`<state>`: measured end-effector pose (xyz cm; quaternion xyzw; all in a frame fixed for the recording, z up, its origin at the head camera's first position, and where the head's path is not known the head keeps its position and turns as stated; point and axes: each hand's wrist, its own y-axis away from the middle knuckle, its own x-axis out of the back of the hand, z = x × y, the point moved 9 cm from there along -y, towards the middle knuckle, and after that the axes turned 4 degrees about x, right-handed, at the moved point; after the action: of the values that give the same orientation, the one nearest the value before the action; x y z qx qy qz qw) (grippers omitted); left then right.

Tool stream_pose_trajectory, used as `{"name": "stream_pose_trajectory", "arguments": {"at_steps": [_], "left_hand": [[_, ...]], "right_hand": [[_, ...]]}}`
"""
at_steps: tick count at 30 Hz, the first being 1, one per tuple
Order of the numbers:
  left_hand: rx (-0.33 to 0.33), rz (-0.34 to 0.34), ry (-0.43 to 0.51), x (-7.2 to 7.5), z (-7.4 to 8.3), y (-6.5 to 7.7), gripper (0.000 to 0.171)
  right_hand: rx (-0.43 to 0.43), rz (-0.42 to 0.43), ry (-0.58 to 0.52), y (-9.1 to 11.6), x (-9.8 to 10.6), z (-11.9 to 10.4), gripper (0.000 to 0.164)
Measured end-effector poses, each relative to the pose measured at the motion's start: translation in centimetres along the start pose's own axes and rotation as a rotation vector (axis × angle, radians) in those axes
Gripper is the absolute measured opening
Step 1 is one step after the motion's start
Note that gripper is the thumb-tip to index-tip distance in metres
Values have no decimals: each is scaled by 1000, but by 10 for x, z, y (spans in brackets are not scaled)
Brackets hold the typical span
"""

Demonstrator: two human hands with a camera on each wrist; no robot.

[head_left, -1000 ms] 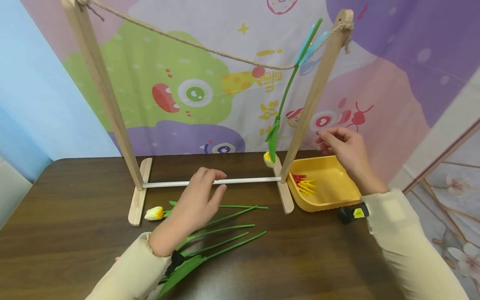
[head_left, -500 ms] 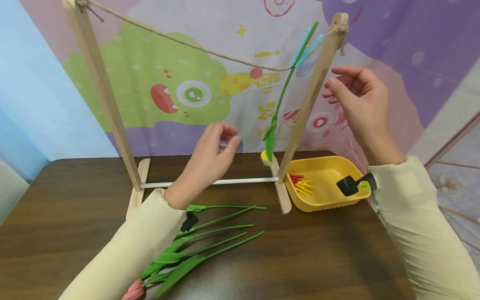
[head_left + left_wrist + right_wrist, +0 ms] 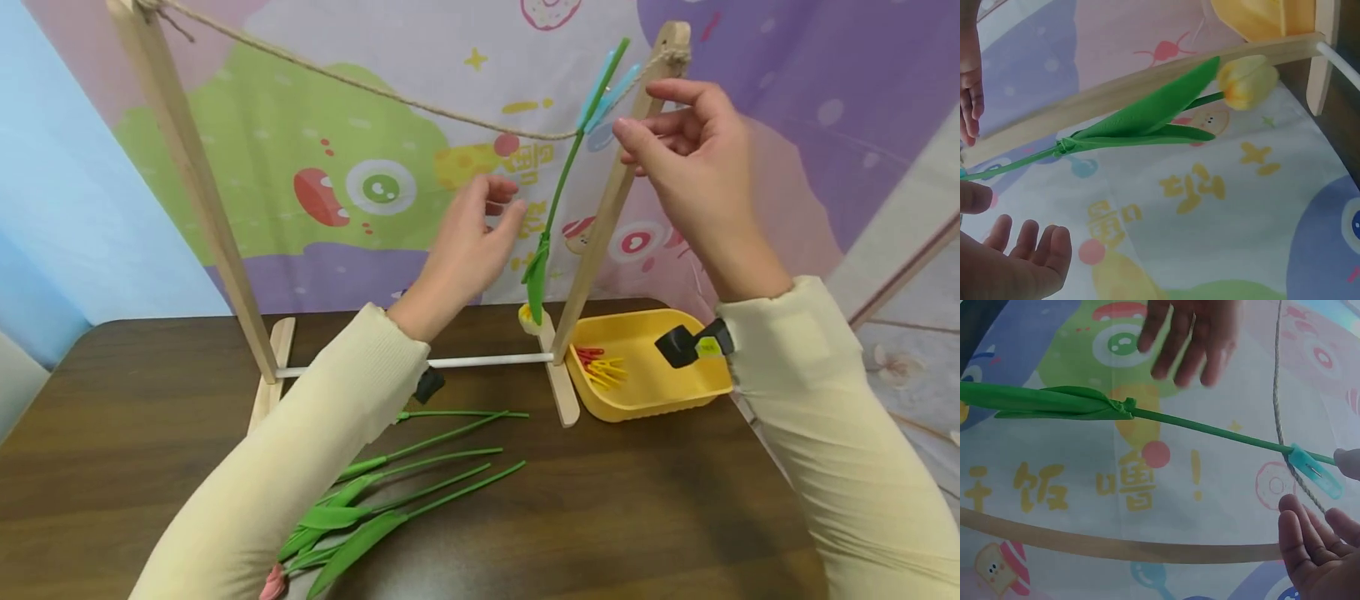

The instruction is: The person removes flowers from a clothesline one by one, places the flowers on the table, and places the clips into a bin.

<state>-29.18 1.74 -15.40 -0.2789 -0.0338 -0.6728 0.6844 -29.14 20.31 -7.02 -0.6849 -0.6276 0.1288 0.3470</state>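
Observation:
A yellow-white tulip (image 3: 536,287) hangs head down from a rope (image 3: 375,86), its stem held there by a light blue clothespin (image 3: 1316,473). Its flower head (image 3: 1247,82) is lowest, beside the right post's foot. My right hand (image 3: 693,167) is raised in front of the right post, fingers loosely bent, close to the clothespin and holding nothing. In the right wrist view the thumb is near the stem's end; whether it touches is unclear. My left hand (image 3: 474,237) hovers left of the hanging stem, fingers relaxed, nothing held.
The rope spans two wooden posts (image 3: 202,200) joined low by a white rod (image 3: 491,361). A yellow tray (image 3: 652,375) with red and yellow clothespins (image 3: 606,372) stands right. Several tulips with green leaves (image 3: 360,546) and a pink head (image 3: 273,582) lie on the brown table (image 3: 637,500).
Both hands have risen toward the hanging tulip: the left from above the white rod up and rightward, the right from above the tray up to the post's top. The tulip hangs as before.

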Motion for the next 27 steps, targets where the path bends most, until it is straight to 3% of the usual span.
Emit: {"name": "stream_pose_trajectory", "arguments": {"at_steps": [6, 11, 19, 27], "left_hand": [[21, -24, 34, -16, 10, -16, 39], [30, -52, 4, -29, 13, -24, 43], [-20, -53, 34, -35, 19, -28, 43], [-72, -68, 82, -39, 27, -30, 33]], "right_hand": [[-21, -17, -34, -5, -5, 3, 31], [-18, 8, -54, -7, -6, 4, 27], [1, 45, -77, -7, -9, -1, 23], [40, 28, -22, -11, -16, -10, 28]]}}
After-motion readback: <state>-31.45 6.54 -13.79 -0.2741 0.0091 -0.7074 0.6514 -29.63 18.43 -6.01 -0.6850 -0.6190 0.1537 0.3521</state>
